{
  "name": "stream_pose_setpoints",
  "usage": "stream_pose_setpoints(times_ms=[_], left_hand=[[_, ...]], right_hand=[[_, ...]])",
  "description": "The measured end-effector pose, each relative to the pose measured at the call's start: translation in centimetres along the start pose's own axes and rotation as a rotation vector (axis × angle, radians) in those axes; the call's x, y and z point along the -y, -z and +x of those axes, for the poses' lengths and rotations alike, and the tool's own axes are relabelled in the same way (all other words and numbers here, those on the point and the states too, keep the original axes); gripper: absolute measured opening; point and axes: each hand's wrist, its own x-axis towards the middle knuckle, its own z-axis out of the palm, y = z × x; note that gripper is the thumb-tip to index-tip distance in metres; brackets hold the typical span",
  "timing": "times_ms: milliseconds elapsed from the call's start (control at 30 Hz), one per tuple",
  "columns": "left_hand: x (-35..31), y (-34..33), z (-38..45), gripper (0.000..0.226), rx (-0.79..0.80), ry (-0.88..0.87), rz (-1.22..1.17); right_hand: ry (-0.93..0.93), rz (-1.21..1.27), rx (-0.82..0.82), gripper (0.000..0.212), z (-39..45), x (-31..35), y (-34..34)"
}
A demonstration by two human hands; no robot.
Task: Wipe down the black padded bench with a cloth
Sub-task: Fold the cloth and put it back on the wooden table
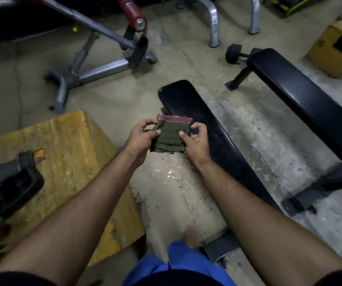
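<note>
Status: preparation stage; wiping appears not yet begun. The cloth (171,134), dark green with a red band along its far edge, is folded into a thick pad and held in the air between both hands, clear of any padding. The left hand (142,134) pinches its left edge between thumb and fingers; the right hand (192,138) grips the right edge the same way, thumb on top. Both hands are closed on the cloth.

The black padded bench (207,124) lies directly beyond and to the right of the hands, its rounded end just past the cloth, its length running back under the right forearm. No wet streak or wiped track can be made out on it in this dim light. In my judgement the whole surface remains to be done.

Count:
- Cloths: one.
- Hands: two, both engaged.
- Black padded benches: two; the second bench (302,96) stands well to the right of the right hand.
- Yellow boxes: two, a near box (69,145) left of the left hand and a far box (335,52) far right.
- Dumbbells: one dumbbell (235,53), beyond the second bench.
</note>
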Motion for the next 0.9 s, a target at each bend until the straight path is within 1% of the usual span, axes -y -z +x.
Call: stream_pose_setpoints(times_ms=[67, 133, 233, 267, 333, 400, 433, 467, 533, 600, 667, 733, 800, 833, 900], left_hand=[[0.3, 3.1, -0.4, 0.032, -0.090, -0.016, -0.047], [1.1, 6.4, -1.0, 0.033, -0.143, -0.038, -0.063], [3.0, 12.1, -2.0, 0.031, -0.120, -0.063, -0.074], [3.7, 14.2, -2.3, 0.032, -0.098, -0.068, -0.087], [4.5, 18.6, -3.4, 0.039, -0.055, -0.061, -0.119], [5.1, 22.4, -4.5, 0.049, -0.053, -0.041, -0.178], [5.3, 24.1, -5.2, 0.052, -0.075, -0.027, -0.227], [5.5, 25.5, -5.9, 0.052, -0.106, -0.017, -0.284], [5.9, 27.8, -7.4, 0.049, -0.179, -0.008, -0.365], [6.7, 29.6, -8.6, 0.045, -0.249, -0.013, -0.387], [7.8, 31.1, -9.5, 0.038, -0.307, -0.013, -0.334], [8.8, 32.6, -10.3, 0.034, -0.319, 0.003, -0.169], [9.7, 34.2, -10.9, 0.041, -0.252, 0.036, 0.009], [10.2, 34.9, -11.2, 0.045, -0.210, 0.053, 0.055], [11.0, 35.7, -11.7, 0.045, -0.195, 0.049, 0.175]], right_hand=[[0.007, -0.090, 0.108, 0.027, -0.3, -0.6, -3.0], [-0.041, -0.136, 0.219, 0.029, -0.9, -1.5, -6.1], [-0.131, -0.204, 0.344, 0.029, -2.1, -3.4, -10.8], [-0.160, -0.225, 0.383, 0.033, -2.5, -4.1, -12.3], [-0.248, -0.194, 0.473, 0.047, -3.8, -5.3, -15.1], [-0.398, -0.055, 0.529, 0.062, -5.2, -6.5, -17.5], [-0.461, 0.011, 0.550, 0.064, -6.1, -7.1, -18.7], [-0.498, 0.059, 0.568, 0.061, -6.9, -7.7, -19.9], [-0.531, 0.102, 0.593, 0.049, -8.6, -9.0, -22.2], [-0.515, 0.024, 0.591, 0.037, -10.3, -10.1, -24.4], [-0.465, -0.111, 0.560, 0.032, -11.4, -11.1, -26.0], [-0.460, -0.156, 0.552, 0.032, -12.1, -11.9, -26.9], [-0.502, -0.134, 0.590, 0.031, -12.6, -12.6, -27.3], [-0.529, -0.117, 0.607, 0.031, -12.8, -13.0, -27.3], [-0.583, -0.080, 0.625, 0.031, -13.0, -14.1, -27.5]])
